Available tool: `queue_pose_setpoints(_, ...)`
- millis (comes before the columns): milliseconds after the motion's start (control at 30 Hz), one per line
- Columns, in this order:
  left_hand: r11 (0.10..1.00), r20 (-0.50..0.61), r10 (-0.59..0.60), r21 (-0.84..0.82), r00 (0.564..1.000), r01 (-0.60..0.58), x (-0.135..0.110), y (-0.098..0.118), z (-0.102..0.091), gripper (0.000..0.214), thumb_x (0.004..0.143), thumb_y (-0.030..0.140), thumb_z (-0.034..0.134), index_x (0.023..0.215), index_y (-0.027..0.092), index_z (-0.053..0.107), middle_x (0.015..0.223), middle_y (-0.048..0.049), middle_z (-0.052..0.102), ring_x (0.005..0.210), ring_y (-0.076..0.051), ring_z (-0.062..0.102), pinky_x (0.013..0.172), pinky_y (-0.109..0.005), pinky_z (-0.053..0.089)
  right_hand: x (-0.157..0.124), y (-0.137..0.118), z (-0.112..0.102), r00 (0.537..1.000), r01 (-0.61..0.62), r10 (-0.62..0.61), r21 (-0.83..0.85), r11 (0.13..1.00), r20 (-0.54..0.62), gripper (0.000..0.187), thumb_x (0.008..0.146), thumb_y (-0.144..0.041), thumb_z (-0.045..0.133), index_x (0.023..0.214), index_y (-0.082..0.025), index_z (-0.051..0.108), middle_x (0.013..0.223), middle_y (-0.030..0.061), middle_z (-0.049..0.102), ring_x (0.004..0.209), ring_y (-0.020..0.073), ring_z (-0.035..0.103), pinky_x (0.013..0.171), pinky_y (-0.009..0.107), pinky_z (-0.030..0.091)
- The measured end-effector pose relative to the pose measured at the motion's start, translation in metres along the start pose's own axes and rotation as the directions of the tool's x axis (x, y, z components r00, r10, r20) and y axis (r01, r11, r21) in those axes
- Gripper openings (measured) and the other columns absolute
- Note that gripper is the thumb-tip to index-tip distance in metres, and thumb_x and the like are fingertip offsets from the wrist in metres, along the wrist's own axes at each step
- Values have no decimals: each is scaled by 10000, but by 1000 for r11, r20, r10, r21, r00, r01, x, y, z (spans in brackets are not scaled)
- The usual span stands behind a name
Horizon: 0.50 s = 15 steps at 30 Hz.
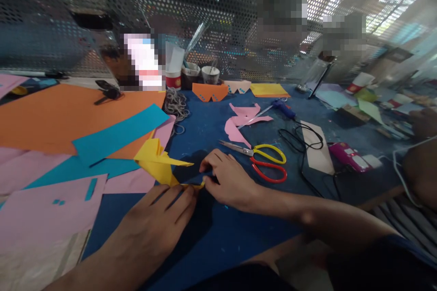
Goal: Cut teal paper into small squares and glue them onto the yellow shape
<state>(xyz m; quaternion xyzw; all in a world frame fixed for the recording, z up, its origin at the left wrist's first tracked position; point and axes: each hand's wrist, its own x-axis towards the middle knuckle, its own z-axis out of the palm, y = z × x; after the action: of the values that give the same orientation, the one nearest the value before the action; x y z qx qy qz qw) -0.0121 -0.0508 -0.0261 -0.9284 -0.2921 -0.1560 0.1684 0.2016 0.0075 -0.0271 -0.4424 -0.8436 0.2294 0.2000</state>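
Note:
A folded piece of yellow paper [160, 162] lies on the blue table [211, 236] with pointed flaps sticking out to the right. My left hand [160, 211] lies flat with its fingers stretched out, fingertips pressing on the paper's lower edge. My right hand [227, 177] is curled, thumb and fingers pinching a small yellow tip of the same paper at its right end. Both hands meet over the paper near the middle of the view.
Scissors with yellow and red handles [262, 160] lie just right of my hands. Orange [51, 118], turquoise [119, 134] and pink [48, 211] sheets cover the left. Pink scraps [239, 122], a blue-handled tool [278, 108], black cables [302, 145], cups [191, 75] and a mesh screen [102, 9] stand behind. Another person's arm [421, 154] is at right.

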Motion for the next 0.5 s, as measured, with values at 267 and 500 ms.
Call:
queue_pose_setpoints(267,998,-70,13,-56,997,-17,-1,-8,4,371,961,22,428,1091,94,767,1029,-121,812,912,-275,703,871,-443,483,1,7,-10,1000,29,-27,194,981,-14,246,911,-6,506,1018,-197,617,1083,40,672,1013,180,635,903,330,473)
queue_pose_setpoints(500,971,-222,-133,-226,966,82,-5,-27,-13,406,896,-24,470,1155,201,688,1070,-59,797,994,-239,704,917,-413,507,-3,3,-22,990,139,-140,210,968,-14,313,865,26,520,1025,-192,677,1079,48,693,1038,187,657,960,329,495)
